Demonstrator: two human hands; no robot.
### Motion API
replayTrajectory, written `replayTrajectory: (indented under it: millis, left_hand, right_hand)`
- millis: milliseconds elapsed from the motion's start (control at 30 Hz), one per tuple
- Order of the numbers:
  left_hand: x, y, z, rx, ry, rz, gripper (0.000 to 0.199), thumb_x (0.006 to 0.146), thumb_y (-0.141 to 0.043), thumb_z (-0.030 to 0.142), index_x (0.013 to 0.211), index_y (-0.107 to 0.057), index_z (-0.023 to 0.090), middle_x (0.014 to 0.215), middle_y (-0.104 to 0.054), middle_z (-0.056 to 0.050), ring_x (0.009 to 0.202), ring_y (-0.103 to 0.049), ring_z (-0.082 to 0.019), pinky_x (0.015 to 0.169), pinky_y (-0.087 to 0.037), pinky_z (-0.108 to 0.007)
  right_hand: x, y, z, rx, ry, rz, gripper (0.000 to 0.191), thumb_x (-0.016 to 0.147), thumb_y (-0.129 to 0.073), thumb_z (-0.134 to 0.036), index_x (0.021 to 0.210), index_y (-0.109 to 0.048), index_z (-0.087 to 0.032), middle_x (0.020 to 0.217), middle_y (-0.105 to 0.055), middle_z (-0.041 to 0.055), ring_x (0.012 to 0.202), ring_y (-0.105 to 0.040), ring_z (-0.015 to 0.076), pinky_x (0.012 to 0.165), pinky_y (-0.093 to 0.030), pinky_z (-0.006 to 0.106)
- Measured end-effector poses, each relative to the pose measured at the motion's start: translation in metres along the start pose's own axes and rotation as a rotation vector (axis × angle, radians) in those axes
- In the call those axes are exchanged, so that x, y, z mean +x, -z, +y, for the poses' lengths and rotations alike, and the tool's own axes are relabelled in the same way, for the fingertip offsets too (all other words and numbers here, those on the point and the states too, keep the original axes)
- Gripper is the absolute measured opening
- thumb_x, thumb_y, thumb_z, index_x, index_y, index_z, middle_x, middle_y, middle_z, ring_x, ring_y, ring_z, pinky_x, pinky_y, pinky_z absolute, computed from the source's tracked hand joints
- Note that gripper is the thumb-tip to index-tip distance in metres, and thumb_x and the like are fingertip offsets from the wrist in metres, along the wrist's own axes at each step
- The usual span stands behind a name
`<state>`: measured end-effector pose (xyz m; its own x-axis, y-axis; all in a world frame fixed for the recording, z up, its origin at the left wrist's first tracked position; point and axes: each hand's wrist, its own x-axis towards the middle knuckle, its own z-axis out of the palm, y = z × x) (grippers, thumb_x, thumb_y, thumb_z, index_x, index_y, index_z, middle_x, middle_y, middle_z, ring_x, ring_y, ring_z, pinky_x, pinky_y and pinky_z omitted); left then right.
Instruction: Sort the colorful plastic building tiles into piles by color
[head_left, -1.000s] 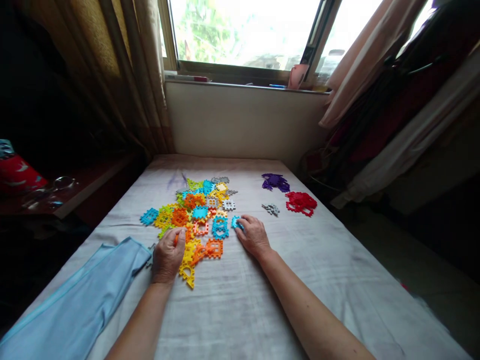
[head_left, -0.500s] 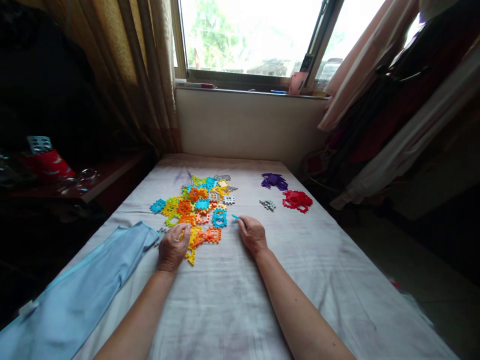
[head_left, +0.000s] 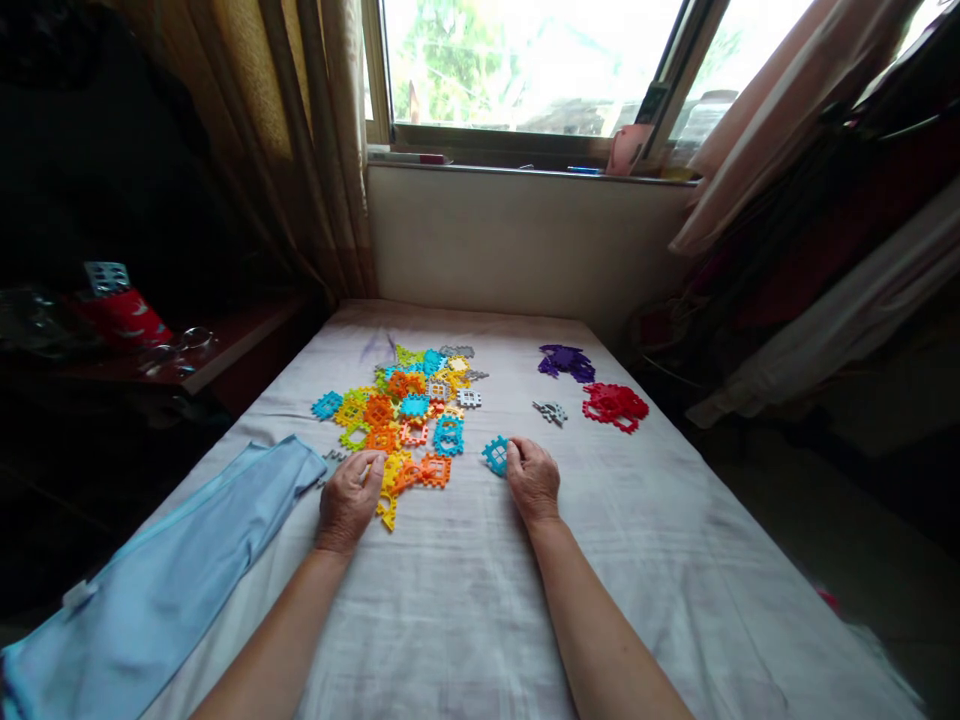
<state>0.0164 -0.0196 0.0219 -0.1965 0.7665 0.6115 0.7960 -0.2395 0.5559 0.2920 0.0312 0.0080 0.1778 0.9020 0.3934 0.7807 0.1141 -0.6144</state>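
Note:
My right hand [head_left: 534, 482] pinches a blue window-patterned interlocking tile [head_left: 496, 455] by its right side, over the bed sheet. My left hand [head_left: 352, 500] lies curled at the near left edge of a mixed pile of plastic tiles; whatever its fingers may hold is hidden. Beside its fingers lie yellow tiles [head_left: 387, 508] and an orange tile [head_left: 436, 470]. Further up the pile are a blue tile [head_left: 448, 437], dark orange pieces [head_left: 379, 410] and lime green ones [head_left: 354, 436].
Sorted heaps lie to the right: purple pieces [head_left: 566, 362], red pieces [head_left: 615, 406] and a few grey pieces [head_left: 552, 412]. A light blue cloth [head_left: 202, 560] is spread on the left. Beyond the bed's left edge stands a dark red table [head_left: 247, 340] with glasses on it.
My right hand has moved slightly right and turned the blue tile, so its flat face now shows. My left hand stays by the pile. The whole view has shifted a little.

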Motion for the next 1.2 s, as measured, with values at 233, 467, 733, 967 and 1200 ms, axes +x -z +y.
replayTrajectory:
  millis: [233, 467, 733, 967, 1200]
  left_hand:
    - [0.002, 0.001, -0.003, -0.089, 0.122, -0.016, 0.033, 0.088, -0.047, 0.045, 0.083, -0.070, 0.022, 0.086, -0.077, -0.005, 0.082, -0.071, -0.018, 0.079, -0.056, -0.028]
    - [0.025, -0.002, -0.014, -0.118, 0.191, -0.020, 0.033, 0.086, -0.048, 0.046, 0.085, -0.070, 0.021, 0.090, -0.077, -0.005, 0.084, -0.071, -0.019, 0.081, -0.056, -0.028]
    - [0.050, -0.020, -0.021, -0.117, 0.200, 0.004, 0.035, 0.086, -0.048, 0.047, 0.085, -0.071, 0.022, 0.091, -0.078, -0.004, 0.089, -0.072, -0.019, 0.086, -0.056, -0.030]
    - [0.050, -0.020, -0.019, -0.139, 0.220, -0.030, 0.033, 0.086, -0.049, 0.045, 0.087, -0.072, 0.021, 0.093, -0.078, -0.004, 0.090, -0.071, -0.019, 0.087, -0.056, -0.031]
    - [0.048, -0.021, -0.021, -0.149, 0.233, -0.049, 0.032, 0.086, -0.050, 0.044, 0.088, -0.073, 0.021, 0.093, -0.077, -0.004, 0.091, -0.071, -0.020, 0.088, -0.057, -0.033]
  right_hand:
    - [-0.001, 0.001, 0.003, -0.041, 0.051, 0.094, 0.032, 0.093, -0.046, -0.031, 0.110, -0.069, -0.019, 0.111, -0.070, 0.0133, 0.101, -0.059, 0.0268, 0.089, -0.042, 0.040]
    - [0.018, -0.006, -0.032, -0.054, 0.428, -0.300, 0.039, 0.081, -0.060, -0.018, 0.118, -0.069, -0.028, 0.137, -0.061, 0.0061, 0.126, -0.050, 0.0263, 0.103, -0.039, 0.042]
    - [0.029, -0.024, -0.040, -0.073, 0.559, -0.485, 0.043, 0.082, -0.063, -0.022, 0.124, -0.066, -0.028, 0.136, -0.063, 0.0047, 0.132, -0.047, 0.0273, 0.109, -0.036, 0.046]
    - [0.045, -0.006, -0.025, 0.043, 0.473, -0.366, 0.041, 0.081, -0.068, -0.026, 0.122, -0.066, -0.025, 0.124, -0.068, 0.0087, 0.119, -0.058, 0.0254, 0.104, -0.042, 0.043]
    - [0.071, 0.042, 0.016, 0.158, 0.119, -0.598, 0.045, 0.074, -0.070, -0.023, 0.119, -0.069, -0.024, 0.119, -0.071, 0.0067, 0.107, -0.066, 0.0221, 0.089, -0.054, 0.034]
